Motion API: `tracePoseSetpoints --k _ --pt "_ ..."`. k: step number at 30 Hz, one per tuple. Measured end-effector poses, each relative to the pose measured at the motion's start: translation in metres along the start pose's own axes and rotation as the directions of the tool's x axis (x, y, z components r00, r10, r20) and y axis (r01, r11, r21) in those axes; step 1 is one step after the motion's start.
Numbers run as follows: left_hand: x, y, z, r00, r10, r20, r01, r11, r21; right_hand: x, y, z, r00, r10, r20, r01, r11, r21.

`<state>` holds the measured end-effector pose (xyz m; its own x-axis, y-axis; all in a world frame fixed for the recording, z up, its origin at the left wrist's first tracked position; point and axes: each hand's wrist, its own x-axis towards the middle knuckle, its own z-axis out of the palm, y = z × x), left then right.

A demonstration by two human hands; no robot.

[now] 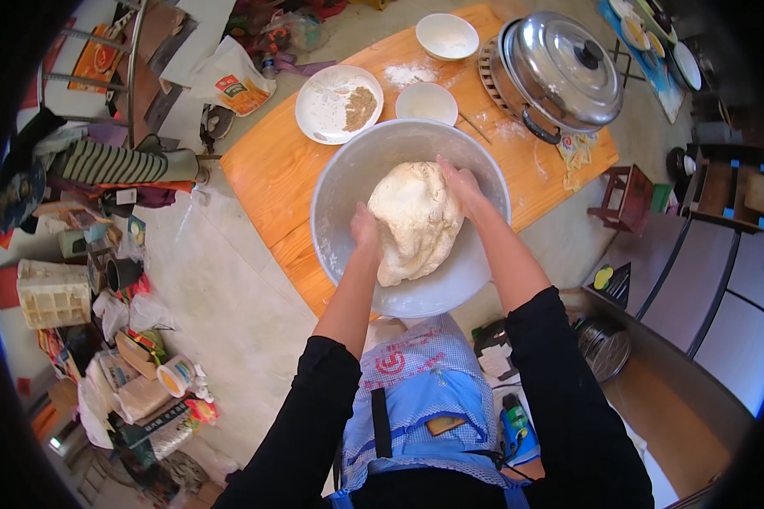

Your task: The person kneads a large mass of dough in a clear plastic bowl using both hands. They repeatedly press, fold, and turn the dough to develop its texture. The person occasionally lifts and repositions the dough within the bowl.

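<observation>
A large, lumpy mass of pale dough (pixel 417 223) is in a wide metal basin (pixel 336 210) at the near edge of the wooden table. My left hand (pixel 364 228) grips the dough's left side, its fingertips partly hidden behind the mass. On the upper right side, my right hand (pixel 459 184) holds it too, with some fingers out of sight. Whether the dough touches the basin's bottom I cannot tell. A floury residue marks the basin's inner wall.
On the wooden table (pixel 267 172) beyond the basin are a plate (pixel 318 105) with flour and brown powder, a small bowl (pixel 426 102), a white bowl (pixel 447 37) and a lidded steel pot (pixel 557 70). A thin stick (pixel 476 128) lies beside the basin. A red stool (pixel 624 198) stands right.
</observation>
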<state>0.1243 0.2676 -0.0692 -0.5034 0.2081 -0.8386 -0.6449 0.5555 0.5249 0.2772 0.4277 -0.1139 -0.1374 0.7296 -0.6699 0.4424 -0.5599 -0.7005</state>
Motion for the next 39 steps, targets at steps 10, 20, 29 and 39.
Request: tracePoseSetpoints --k 10,20,29,39 --pt "-0.016 -0.041 -0.001 1.000 -0.024 -0.018 0.017 0.946 -0.324 -0.020 -0.038 0.007 0.973 -0.158 0.170 0.208 0.919 -0.334" --pt "-0.026 -0.003 -0.009 0.987 -0.107 0.118 0.138 0.945 -0.297 -0.040 -0.061 0.006 0.969 -0.117 0.215 0.171 0.953 -0.251" --pt "-0.079 -0.021 -0.010 0.999 0.044 -0.014 -0.045 0.858 -0.511 -0.145 -0.083 -0.020 0.857 -0.476 0.197 0.482 0.876 0.016" --pt "-0.110 -0.022 -0.014 0.769 0.600 -0.222 -0.606 0.794 0.048 -0.205 -0.089 -0.005 0.562 -0.784 0.261 0.811 0.461 -0.360"
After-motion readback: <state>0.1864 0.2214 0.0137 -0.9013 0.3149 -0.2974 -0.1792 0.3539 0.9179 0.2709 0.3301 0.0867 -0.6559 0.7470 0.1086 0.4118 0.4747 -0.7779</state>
